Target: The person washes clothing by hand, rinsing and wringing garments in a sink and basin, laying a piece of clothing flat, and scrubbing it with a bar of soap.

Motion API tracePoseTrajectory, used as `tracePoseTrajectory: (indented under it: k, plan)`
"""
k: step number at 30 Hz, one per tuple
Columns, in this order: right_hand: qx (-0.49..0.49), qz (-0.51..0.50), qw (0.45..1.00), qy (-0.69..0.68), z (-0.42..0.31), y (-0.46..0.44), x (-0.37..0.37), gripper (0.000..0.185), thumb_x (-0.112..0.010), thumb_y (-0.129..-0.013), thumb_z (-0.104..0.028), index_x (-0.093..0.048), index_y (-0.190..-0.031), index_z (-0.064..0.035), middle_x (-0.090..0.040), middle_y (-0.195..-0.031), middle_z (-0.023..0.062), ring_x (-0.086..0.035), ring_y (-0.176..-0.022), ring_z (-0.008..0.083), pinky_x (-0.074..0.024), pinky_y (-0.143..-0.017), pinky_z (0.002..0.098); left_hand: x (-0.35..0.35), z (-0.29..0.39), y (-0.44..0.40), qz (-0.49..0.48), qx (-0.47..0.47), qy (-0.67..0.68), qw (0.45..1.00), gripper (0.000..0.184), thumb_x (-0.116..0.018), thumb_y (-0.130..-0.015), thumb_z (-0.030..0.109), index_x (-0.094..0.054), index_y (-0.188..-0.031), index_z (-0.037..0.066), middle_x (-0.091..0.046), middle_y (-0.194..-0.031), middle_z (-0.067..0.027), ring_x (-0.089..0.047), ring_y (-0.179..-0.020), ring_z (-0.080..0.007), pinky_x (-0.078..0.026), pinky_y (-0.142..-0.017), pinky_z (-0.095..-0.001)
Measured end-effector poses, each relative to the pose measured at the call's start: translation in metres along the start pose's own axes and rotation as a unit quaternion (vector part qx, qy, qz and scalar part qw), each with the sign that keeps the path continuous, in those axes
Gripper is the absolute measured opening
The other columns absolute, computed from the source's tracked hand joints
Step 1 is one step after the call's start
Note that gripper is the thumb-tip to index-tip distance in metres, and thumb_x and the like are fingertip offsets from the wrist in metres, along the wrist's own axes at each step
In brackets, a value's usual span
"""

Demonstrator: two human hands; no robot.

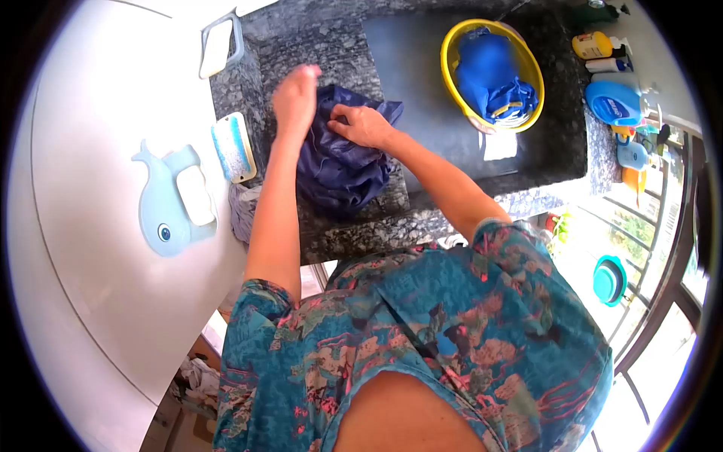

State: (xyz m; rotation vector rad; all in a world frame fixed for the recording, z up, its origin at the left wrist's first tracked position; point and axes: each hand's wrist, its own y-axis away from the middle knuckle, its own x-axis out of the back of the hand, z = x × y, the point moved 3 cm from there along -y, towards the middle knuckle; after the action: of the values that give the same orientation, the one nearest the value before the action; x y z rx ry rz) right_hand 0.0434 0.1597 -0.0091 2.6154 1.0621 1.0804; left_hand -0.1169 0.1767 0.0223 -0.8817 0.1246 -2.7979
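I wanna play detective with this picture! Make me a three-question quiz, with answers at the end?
1. Fill the gap: the person's right hand is on crumpled, shiny, dark bluish-purple ____.
2. True or false: the oval yellow plastic basin holds red apples.
3. Which sea animal does the flat pale-blue shape with an eye look like? A) crab B) whale C) starfish

Key:
1. fabric
2. False; it holds bright blue cloth.
3. B

Nothing legible — the label (pixel 623 111) on the blue bottle (pixel 602 96) is blurred.
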Motion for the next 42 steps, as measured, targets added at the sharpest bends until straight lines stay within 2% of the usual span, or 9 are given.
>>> tracePoseTrajectory:
  k: [6,9,18,22,29,33,35,37,42]
  plan:
    - [0.023,0.306,0.942,0.138,0.024,0.026,0.007,0.047,-0.066,-0.079,-0.049,-0.063,-0.115,-0.0182,-0.06,-0.109,0.0114,-0.053,-0.105,0.032,-0.0448,-0.084,0.0496,-0.019,0.003,0.072,-0.028,0.035,-0.279,0.959,0.038,-0.05,-0.093,0.046,-0.069,-0.093,0.012,-0.059,-0.125,-0.0094,-0.052,-0.112,-0.0391,-0.035,-0.096,-0.0556]
    - [0.072,0.372,0.924,0.052,-0.016,0.08,-0.002,0.038,-0.068,-0.078,-0.039,-0.065,-0.107,-0.014,-0.059,-0.095,0.0078,-0.055,-0.094,0.0299,-0.0412,-0.081,0.0453,-0.013,0.035,0.131,0.081,-0.058,-0.188,0.977,0.03,-0.06,-0.088,0.034,-0.055,-0.073,0.009,-0.05,-0.081,-0.0107,-0.054,-0.081,-0.0334,-0.039,-0.064,-0.0476]
    - [-0.071,0.19,0.966,0.158,0.017,-0.054,0.008,0.032,-0.05,-0.088,-0.037,-0.069,-0.089,-0.0108,-0.067,-0.098,0.0093,-0.061,-0.101,0.0312,-0.0359,-0.094,0.0637,-0.054,-0.02,0.026,0.041,0.032,-0.297,0.953,0.036,-0.043,-0.098,0.036,-0.065,-0.098,0.007,-0.064,-0.094,-0.0148,-0.059,-0.091,-0.0358,-0.043,-0.079,-0.0504]
    - [0.128,0.264,0.934,0.205,-0.004,-0.017,0.021,0.025,-0.051,-0.091,-0.03,-0.066,-0.094,-0.0104,-0.063,-0.102,0.0073,-0.05,-0.114,0.0304,-0.0272,-0.101,0.0648,-0.041,0.0,0.043,0.086,0.072,-0.237,0.965,0.036,-0.043,-0.098,0.036,-0.065,-0.11,0.01,-0.066,-0.097,-0.0142,-0.059,-0.093,-0.0361,-0.042,-0.082,-0.0527]
    - [0.103,0.326,0.933,0.11,0.015,-0.006,-0.014,0.03,-0.058,-0.086,-0.03,-0.066,-0.064,-0.0102,-0.063,-0.061,0.0123,-0.063,-0.065,0.0314,-0.0522,-0.069,0.0433,-0.06,-0.014,0.077,0.015,0.08,-0.255,0.963,0.03,-0.048,-0.096,0.029,-0.063,-0.079,0.009,-0.064,-0.071,-0.0155,-0.063,-0.067,-0.0362,-0.05,-0.063,-0.0489]
    - [-0.042,0.122,0.979,0.155,0.016,-0.074,0.01,0.049,-0.045,-0.09,-0.046,-0.072,-0.079,-0.0075,-0.069,-0.083,0.0221,-0.068,-0.08,0.0384,-0.0539,-0.076,0.0462,-0.039,-0.015,0.005,-0.045,-0.012,-0.358,0.933,0.024,-0.049,-0.094,0.027,-0.066,-0.092,0.008,-0.063,-0.112,-0.0123,-0.055,-0.109,-0.0298,-0.041,-0.087,-0.0512]
    - [0.018,0.164,0.968,0.191,-0.001,-0.069,0.022,0.032,-0.053,-0.089,-0.038,-0.069,-0.094,-0.0103,-0.069,-0.092,0.0156,-0.065,-0.087,0.0362,-0.051,-0.078,0.0461,-0.021,0.005,-0.007,0.12,-0.186,-0.432,0.874,0.028,-0.05,-0.093,0.031,-0.066,-0.106,0.012,-0.06,-0.115,-0.0115,-0.052,-0.109,-0.0305,-0.039,-0.087,-0.0548]
    - [0.118,0.294,0.92,0.231,-0.02,-0.034,0.025,0.027,-0.056,-0.088,-0.033,-0.066,-0.102,-0.0119,-0.067,-0.097,0.0119,-0.062,-0.09,0.034,-0.0484,-0.081,0.0456,-0.033,-0.048,0.008,0.013,0.027,-0.345,0.938,0.033,-0.051,-0.092,0.037,-0.066,-0.113,0.016,-0.062,-0.108,-0.0105,-0.054,-0.105,-0.0306,-0.039,-0.086,-0.0562]
    - [0.124,0.249,0.948,0.155,0.01,0.037,-0.033,0.024,-0.058,-0.087,-0.028,-0.061,-0.104,-0.0115,-0.06,-0.1,0.0114,-0.056,-0.092,0.031,-0.0462,-0.077,0.0424,-0.046,-0.002,0.109,0.089,-0.004,-0.274,0.958,0.02,-0.054,-0.092,0.028,-0.055,-0.08,0.012,-0.057,-0.076,-0.0074,-0.057,-0.075,-0.0298,-0.042,-0.063,-0.0446]
